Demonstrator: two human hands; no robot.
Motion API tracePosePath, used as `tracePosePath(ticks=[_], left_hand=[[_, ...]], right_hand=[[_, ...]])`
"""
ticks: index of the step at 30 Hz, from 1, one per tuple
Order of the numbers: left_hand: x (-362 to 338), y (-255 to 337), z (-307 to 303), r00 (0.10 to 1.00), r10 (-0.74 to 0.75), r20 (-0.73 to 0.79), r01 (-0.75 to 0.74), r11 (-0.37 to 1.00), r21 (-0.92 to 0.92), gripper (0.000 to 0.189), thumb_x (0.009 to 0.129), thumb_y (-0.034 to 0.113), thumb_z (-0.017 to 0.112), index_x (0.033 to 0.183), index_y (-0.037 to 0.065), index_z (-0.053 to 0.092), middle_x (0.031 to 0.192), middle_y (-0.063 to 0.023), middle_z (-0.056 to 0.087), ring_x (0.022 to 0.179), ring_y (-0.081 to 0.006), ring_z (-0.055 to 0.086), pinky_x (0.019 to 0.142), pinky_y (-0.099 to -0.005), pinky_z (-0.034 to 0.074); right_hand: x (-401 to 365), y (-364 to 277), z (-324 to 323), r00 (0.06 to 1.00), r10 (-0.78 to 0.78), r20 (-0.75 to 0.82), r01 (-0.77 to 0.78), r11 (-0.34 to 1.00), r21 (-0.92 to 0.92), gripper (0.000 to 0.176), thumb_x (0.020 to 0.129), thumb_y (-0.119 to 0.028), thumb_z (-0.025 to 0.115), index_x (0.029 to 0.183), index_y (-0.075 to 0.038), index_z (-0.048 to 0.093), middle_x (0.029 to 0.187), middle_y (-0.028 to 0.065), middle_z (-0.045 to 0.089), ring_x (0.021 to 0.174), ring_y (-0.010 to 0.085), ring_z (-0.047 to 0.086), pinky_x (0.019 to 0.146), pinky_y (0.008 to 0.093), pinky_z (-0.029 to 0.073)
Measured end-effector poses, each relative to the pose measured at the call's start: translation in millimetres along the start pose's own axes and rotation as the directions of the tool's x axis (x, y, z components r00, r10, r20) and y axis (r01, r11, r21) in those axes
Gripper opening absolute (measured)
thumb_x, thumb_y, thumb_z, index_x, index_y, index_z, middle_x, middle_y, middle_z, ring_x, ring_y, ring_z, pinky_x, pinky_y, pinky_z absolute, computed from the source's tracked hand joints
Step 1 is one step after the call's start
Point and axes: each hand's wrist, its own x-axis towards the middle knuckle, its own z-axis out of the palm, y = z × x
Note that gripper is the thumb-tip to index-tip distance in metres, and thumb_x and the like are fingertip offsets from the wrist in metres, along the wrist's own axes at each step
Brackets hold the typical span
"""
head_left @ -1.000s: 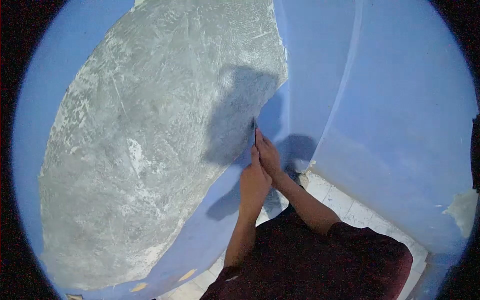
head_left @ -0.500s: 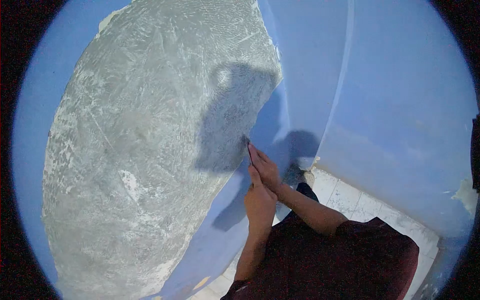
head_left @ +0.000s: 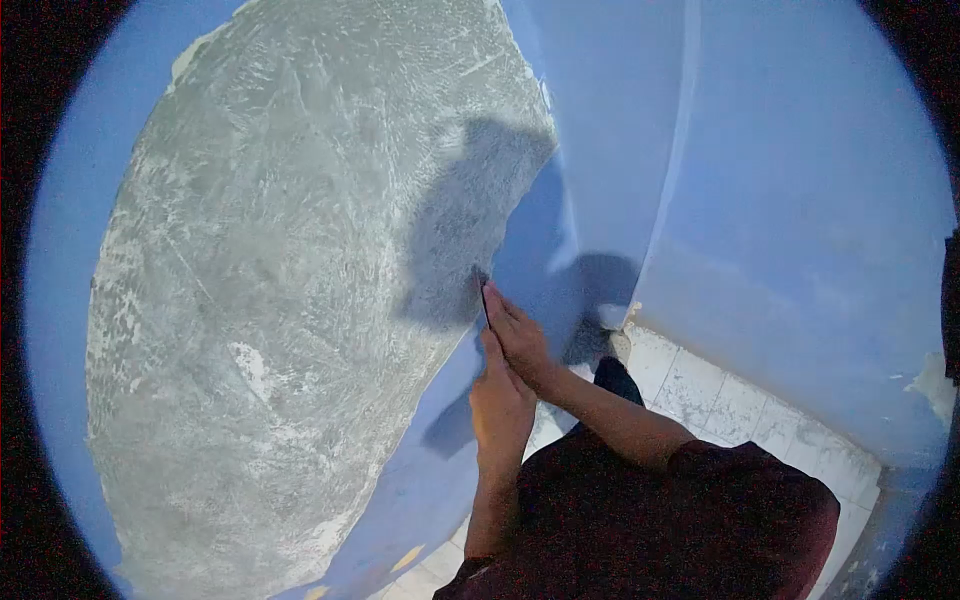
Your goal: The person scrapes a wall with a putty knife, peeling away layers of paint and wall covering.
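Observation:
A thin, dark-edged scraper (head_left: 486,305) is held in both hands against the wall, its tip at the border between a rough grey patch (head_left: 270,240) and the blue paint (head_left: 535,235). My left hand (head_left: 503,405) is closed round its lower end. Just above and to the right, my right hand (head_left: 520,335) is closed on it too, fingers stretched along its side toward the tip. The two hands touch at the wrist and palm. Much of the tool is hidden by the fingers.
Another blue wall (head_left: 800,220) meets this one at a corner on the right. White floor tiles (head_left: 690,385) lie below, with a dark shoe or trouser leg (head_left: 618,380) near the corner. Shadows of my head and arms fall on the wall.
Both hands and the scraper have moved slightly left along the patch's edge. The camera view has shifted a little.

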Motion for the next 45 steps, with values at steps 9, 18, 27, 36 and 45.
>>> tracePosePath(ticks=[9,18,27,36,45], left_hand=[[10.3,8.5,7.3,0.998,-0.030,0.047,0.025,0.994,0.103,0.068,0.084,0.007,0.051,0.143,-0.006,0.019,0.078,-0.0276,0.063,0.068,-0.0430,0.063,0.059,-0.0502,0.049],[9.6,-2.8,13.2,0.999,-0.039,0.013,0.039,0.999,0.024,0.063,0.085,0.006,0.050,0.142,-0.004,0.024,0.083,-0.0301,0.063,0.074,-0.0444,0.064,0.061,-0.0492,0.049],[6.7,-4.8,12.6,0.998,0.049,-0.032,-0.050,0.998,-0.029,0.058,0.091,0.009,0.045,0.143,-0.005,0.023,0.079,-0.0314,0.061,0.073,-0.0439,0.064,0.058,-0.0472,0.048],[11.2,-11.9,14.3,0.996,0.047,-0.073,-0.048,0.999,-0.013,0.058,0.090,0.007,0.045,0.143,-0.005,0.024,0.076,-0.0300,0.061,0.069,-0.0435,0.064,0.056,-0.0459,0.048],[10.3,11.6,10.6,0.994,-0.096,0.054,0.095,0.995,0.029,0.060,0.088,0.008,0.048,0.141,-0.004,0.021,0.078,-0.0320,0.062,0.073,-0.0468,0.063,0.063,-0.0529,0.050]], right_hand=[[4.0,7.0,-8.8,0.998,0.035,0.046,-0.041,0.991,0.129,0.067,0.084,-0.008,0.055,0.142,0.005,0.025,0.142,0.0251,0.039,0.125,0.0399,0.045,0.103,0.0416,0.041],[4.8,7.9,-0.1,0.997,0.011,-0.078,-0.007,0.999,0.051,0.061,0.083,-0.007,0.059,0.139,0.002,0.037,0.134,0.0224,0.050,0.118,0.0346,0.054,0.088,0.0385,0.052],[4.3,6.6,-5.7,0.998,-0.035,-0.055,0.033,0.999,-0.041,0.060,0.083,-0.006,0.059,0.138,0.005,0.037,0.135,0.0234,0.048,0.119,0.0347,0.054,0.090,0.0388,0.051],[2.7,3.2,-4.4,0.998,0.057,0.038,-0.060,0.994,0.092,0.065,0.083,-0.009,0.056,0.141,0.006,0.029,0.141,0.0274,0.039,0.127,0.0393,0.044,0.101,0.0426,0.043],[1.4,6.6,-1.5,0.997,0.078,-0.020,-0.077,0.995,0.057,0.060,0.084,-0.008,0.057,0.139,0.001,0.037,0.135,0.0219,0.048,0.120,0.0348,0.052,0.094,0.0388,0.049]])
